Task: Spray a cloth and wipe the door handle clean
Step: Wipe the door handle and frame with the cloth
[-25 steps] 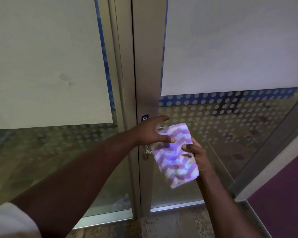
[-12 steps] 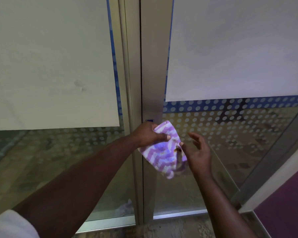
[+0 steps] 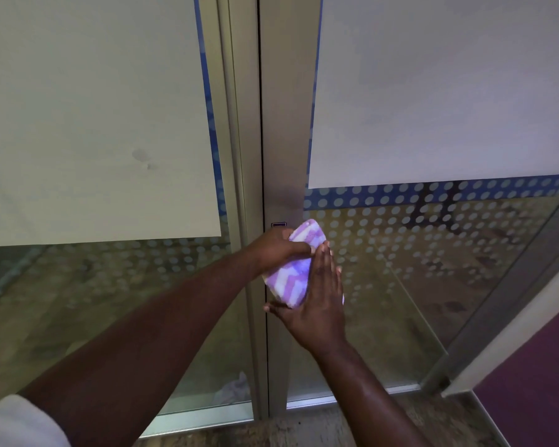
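Observation:
A purple-and-white zigzag cloth [image 3: 292, 275] is folded into a pad in front of the metal door stile [image 3: 283, 156]. My left hand [image 3: 273, 250] grips the cloth's upper left part, fingers curled over it. My right hand [image 3: 320, 295] lies flat against the cloth's right side with straight fingers, thumb under its lower edge. The door handle is hidden behind the cloth and hands.
Glass door panels with white paper sheets [image 3: 94, 117] and a dotted blue film band [image 3: 433, 191] flank the stile. A small dark label [image 3: 278, 224] sits just above the hands. Purple carpet [image 3: 536, 382] lies at the lower right. A crumpled pale object [image 3: 236, 387] shows behind the lower glass.
The cloth went from hanging spread out to a folded pad. My right hand let go of its edge, opened, and now presses flat on the cloth's right side.

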Available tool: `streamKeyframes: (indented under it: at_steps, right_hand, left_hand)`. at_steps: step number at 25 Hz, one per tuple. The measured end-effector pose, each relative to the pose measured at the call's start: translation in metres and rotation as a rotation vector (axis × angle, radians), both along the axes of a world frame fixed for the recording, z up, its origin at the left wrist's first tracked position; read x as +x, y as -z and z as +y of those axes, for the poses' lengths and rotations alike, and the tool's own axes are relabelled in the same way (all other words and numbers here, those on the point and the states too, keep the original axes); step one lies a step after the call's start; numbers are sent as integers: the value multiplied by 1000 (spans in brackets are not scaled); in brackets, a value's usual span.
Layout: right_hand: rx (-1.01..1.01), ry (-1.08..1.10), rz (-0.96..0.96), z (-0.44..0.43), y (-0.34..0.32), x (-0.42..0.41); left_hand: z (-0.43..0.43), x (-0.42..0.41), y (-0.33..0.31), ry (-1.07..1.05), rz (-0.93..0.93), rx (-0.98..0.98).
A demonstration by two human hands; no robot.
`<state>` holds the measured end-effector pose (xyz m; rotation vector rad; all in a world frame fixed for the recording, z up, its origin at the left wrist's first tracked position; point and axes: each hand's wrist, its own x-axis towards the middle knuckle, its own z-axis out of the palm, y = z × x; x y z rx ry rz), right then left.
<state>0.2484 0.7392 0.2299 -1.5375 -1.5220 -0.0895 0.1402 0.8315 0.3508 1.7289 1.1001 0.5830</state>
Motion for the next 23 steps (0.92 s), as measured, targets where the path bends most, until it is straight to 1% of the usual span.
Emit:
streamKeyframes:
  at_steps: [2, 4, 5, 6, 7, 8, 10, 11, 12, 13, 14, 15, 18, 20, 23]
  right_hand:
    - [38, 9, 118, 6, 4, -1]
    - [82, -42, 283, 10, 8, 4]
    - [101, -63, 349, 12, 10, 6]
    - [124, -61, 392, 15, 12, 9]
    - [144, -41, 418, 17, 15, 10]
    - [156, -19, 436, 21, 20, 11]
    - [151, 11, 429, 28, 28, 10]
    - [150, 14, 400, 31, 29, 10]
    - [157, 9, 372, 35, 29, 9]
    - [170, 1, 349, 39, 27, 9]
    - [189, -6, 321, 44, 24, 9]
    - [216, -3, 277, 50, 21, 10]
    - [297, 14, 113, 71, 12, 13]
    - [296, 2, 14, 84, 3, 10]
    - [221, -59, -161, 100, -3, 1]
  left_hand:
    - [2, -1, -2, 57, -18, -108]
    - [6, -4, -2, 89, -27, -178]
    - [8, -5, -5, 84, -17, -176]
    - [9, -8, -8, 67, -11, -116]
    - [12, -11, -12, 39, 3, 39]
    - [17, -17, -15, 7, 38, 284]
    - [28, -31, -26, -57, 104, 890]
    - [36, -37, -33, -56, 120, 1151]
    - [46, -42, -40, -37, 150, 1358]
    - [56, -46, -47, -17, 202, 1521]
    - [65, -51, -54, -4, 270, 1627]
    - [74, -55, -60, 1, 343, 1688]
    - [95, -66, -64, 0, 484, 1749]
    - [103, -70, -60, 2, 513, 1777]
    - [110, -69, -56, -18, 513, 1818]
